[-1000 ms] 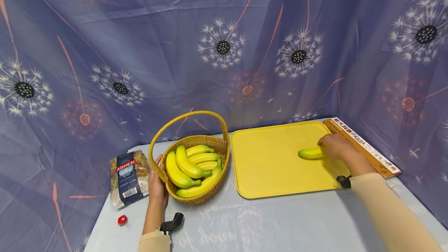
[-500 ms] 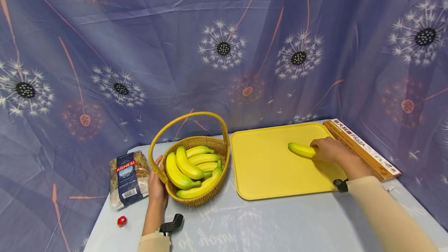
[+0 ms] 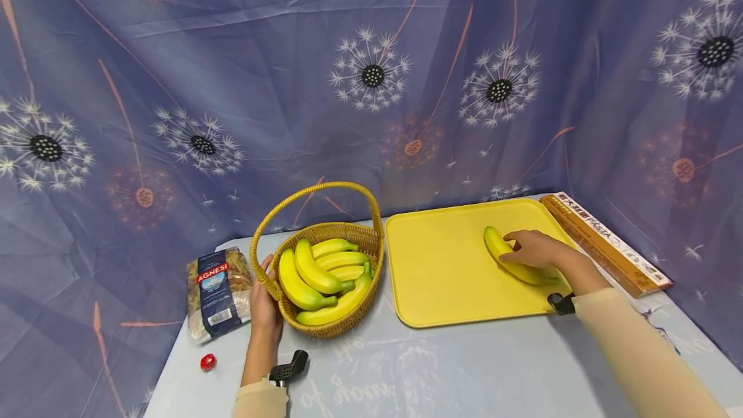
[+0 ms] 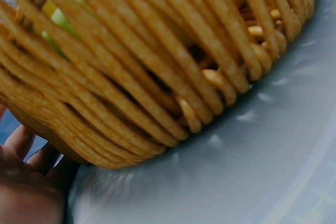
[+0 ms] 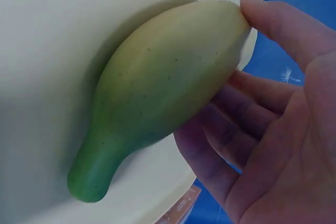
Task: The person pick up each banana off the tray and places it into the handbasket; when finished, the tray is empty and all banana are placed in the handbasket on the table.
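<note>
- Head view: your right hand [image 3: 536, 249] lies over a single banana [image 3: 511, 257] on the yellow tray [image 3: 441, 263], fingers curved around the fruit. The banana lies flat on the right part of the tray, running from its far tip down toward your wrist.
- Head view: your left hand [image 3: 265, 302] rests against the left outer wall of the wicker basket [image 3: 331, 328], thumb up by the rim, fingers loosely bent around the side. The basket stands on the pale surface [image 3: 441, 373], just left of the tray, with its looped handle [image 3: 313, 199] upright. Several bananas [image 3: 319, 276] are piled inside it.
- Head view: a pasta bag [image 3: 217, 292] lies left of the basket, close to your left hand. A small red object [image 3: 208, 361] sits near the front left corner. A long orange pasta box [image 3: 606, 244] lies along the tray's right edge. A printed blue cloth [image 3: 232, 82] hangs behind.
- Left wrist view: the woven wall of the wicker basket [image 4: 157, 66] fills the frame, its base on the surface [image 4: 252, 171]. Your left hand [image 4: 26, 182] shows at the lower left corner, fingertips touching the basket's lower side.
- Right wrist view: your right hand [image 5: 268, 145] cups the banana [image 5: 163, 93], thumb on its upper end and fingers curled beneath its side. The green stem end points down-left, and the fruit rests on the tray [image 5: 52, 35].
</note>
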`<state>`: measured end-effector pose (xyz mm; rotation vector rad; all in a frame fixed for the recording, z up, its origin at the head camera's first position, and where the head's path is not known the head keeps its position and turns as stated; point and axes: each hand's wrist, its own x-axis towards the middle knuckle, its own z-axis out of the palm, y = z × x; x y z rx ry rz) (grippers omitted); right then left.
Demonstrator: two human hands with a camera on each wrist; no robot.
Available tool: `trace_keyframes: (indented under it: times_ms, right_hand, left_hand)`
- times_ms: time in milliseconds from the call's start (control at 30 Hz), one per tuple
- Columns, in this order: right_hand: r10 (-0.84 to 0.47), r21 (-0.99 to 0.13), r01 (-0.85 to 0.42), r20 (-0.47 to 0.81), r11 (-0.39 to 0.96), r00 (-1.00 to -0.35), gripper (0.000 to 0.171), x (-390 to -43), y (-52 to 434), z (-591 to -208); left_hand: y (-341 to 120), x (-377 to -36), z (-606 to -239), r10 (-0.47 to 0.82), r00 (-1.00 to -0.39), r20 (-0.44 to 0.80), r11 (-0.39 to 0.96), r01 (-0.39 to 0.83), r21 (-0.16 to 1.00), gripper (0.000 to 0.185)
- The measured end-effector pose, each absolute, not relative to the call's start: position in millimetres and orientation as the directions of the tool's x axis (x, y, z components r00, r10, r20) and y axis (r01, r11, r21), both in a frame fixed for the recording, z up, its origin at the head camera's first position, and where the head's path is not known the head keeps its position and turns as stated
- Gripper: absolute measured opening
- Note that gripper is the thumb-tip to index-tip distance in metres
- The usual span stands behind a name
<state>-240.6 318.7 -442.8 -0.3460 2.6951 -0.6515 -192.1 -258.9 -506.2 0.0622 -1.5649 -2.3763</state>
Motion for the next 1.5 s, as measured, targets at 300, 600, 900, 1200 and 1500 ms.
trace_keyframes:
  times_ms: [300, 600, 900, 1200, 1500]
  right_hand:
    - [-0.392, -0.527, -0.217, -0.246, 0.821, -0.887, 0.076, -241, 298, -445]
    - [-0.497, -0.56, -0.319, -0.196, 0.764, -0.846, 0.072, -239, 261, -424]
    - [-0.599, -0.62, -0.401, -0.141, 0.674, -0.788, 0.069, -230, 215, -399]
    - [-0.696, -0.657, -0.477, -0.102, 0.584, -0.711, 0.067, -220, 164, -374]
    - [-0.754, -0.672, -0.531, -0.061, 0.516, -0.654, 0.065, -218, 115, -360]
  left_hand:
    - [-261, -189, -505, -0.262, -0.956, 0.128, -0.354, 0.219, 0.909, 0.045]
    - [-259, -191, -507, -0.255, -0.954, 0.155, -0.371, 0.245, 0.896, 0.044]
    - [-257, -193, -506, -0.254, -0.954, 0.16, -0.376, 0.25, 0.892, 0.044]
    - [-257, -192, -506, -0.247, -0.955, 0.164, -0.38, 0.251, 0.89, 0.044]
    - [-258, -192, -509, -0.263, -0.953, 0.15, -0.378, 0.245, 0.893, 0.045]
